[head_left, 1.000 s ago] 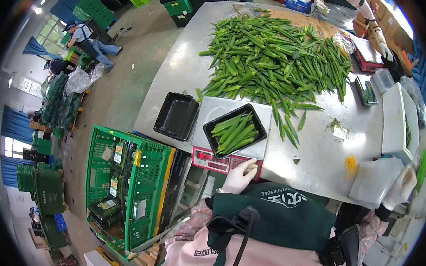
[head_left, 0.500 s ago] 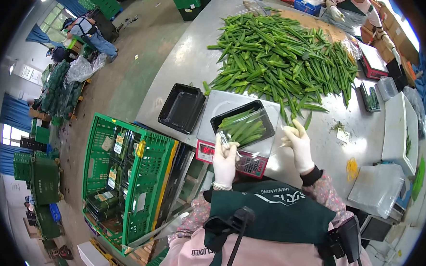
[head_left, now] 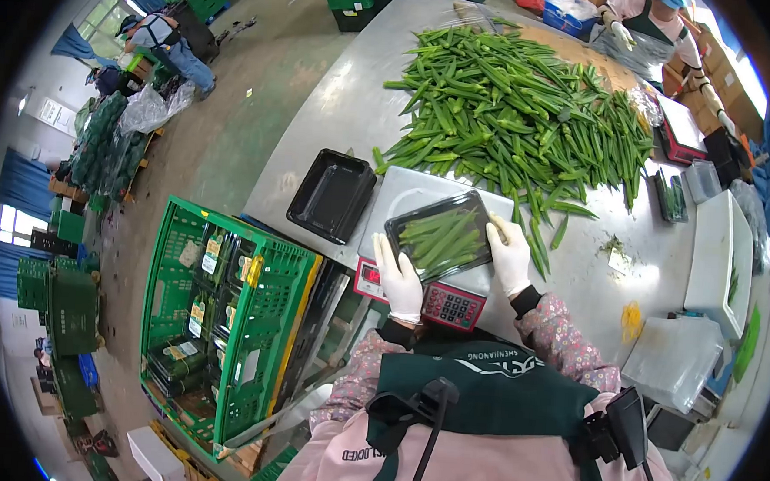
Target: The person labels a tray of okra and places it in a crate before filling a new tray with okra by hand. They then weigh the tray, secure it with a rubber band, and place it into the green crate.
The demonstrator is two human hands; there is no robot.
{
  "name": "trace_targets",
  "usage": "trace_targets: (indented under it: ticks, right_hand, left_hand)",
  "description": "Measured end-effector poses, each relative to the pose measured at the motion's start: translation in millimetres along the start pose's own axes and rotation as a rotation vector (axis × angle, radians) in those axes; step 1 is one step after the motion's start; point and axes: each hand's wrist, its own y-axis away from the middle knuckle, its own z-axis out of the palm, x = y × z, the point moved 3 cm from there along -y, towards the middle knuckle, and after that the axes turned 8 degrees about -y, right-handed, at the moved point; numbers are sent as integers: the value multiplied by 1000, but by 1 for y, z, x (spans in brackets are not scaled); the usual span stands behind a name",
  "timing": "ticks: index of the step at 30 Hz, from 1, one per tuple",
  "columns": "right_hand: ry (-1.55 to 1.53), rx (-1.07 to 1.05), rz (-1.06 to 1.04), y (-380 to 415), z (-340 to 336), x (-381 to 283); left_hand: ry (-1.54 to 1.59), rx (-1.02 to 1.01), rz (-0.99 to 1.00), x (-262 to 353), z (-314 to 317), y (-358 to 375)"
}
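A black tray of okra (head_left: pixel 440 236), with a clear shiny cover over it, is on the metal plate of a red-edged scale (head_left: pixel 405 184). My left hand (head_left: pixel 398 278), in a white glove, grips the tray's lower left side. At its right side, my gloved right hand (head_left: pixel 510 254) holds the edge, fingers on the rim. An unfilled black tray (head_left: pixel 330 196) sits left of the scale. Beyond the scale lies a large heap of loose green okra (head_left: pixel 513 117).
Left of the metal table (head_left: pixel 322 107) stands a green crate (head_left: pixel 233 320) with packed trays inside. A white foam box (head_left: pixel 717 258) and a clear plastic box (head_left: pixel 674 365) are at the right. Another person's gloved hand (head_left: pixel 622 35) is at the top right, near a second scale (head_left: pixel 683 125).
The clear film now lies over the whole okra tray. My right hand has come down and left onto the tray's side, and my left hand has spread along its other side.
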Motion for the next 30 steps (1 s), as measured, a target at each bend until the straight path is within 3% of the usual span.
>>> trace_targets:
  ticks: [8,10,18,19,20,22,23,27,28,29,30]
  right_hand:
    - [107,-58,-1,8,5,-4]
    - [197,-48,-159,12,7,1]
    - [163,-137,-145,17,9,15]
    - [171,-71,-284,16,10,11]
    - [176,-101,-183,17,9,15]
    - [134,-66,-266,17,9,10]
    - [129,-111,-172,17,6,6]
    - [114,-90,-235,16,6,9]
    - [115,-113,-193,15,5,10]
    - [92,-102,-240,14,6,12]
    - [73,-89,-285,13,6,16]
  left_hand:
    - [161,-95,-85,-17,3,3]
    - [143,-88,-65,-20,3,5]
    - [73,-70,44,-21,5,10]
    - [29,-100,65,-21,1,6]
    - [-15,-137,89,-22,-5,1]
    - [-94,-96,158,-16,-20,-28]
    - [-95,-102,207,-22,-22,-51]
    - [-195,-797,214,-15,13,-134]
    - [-141,-1015,173,-27,33,-144]
    - [-103,-1391,77,3,33,-147]
    - [-268,-1426,168,5,38,-151]
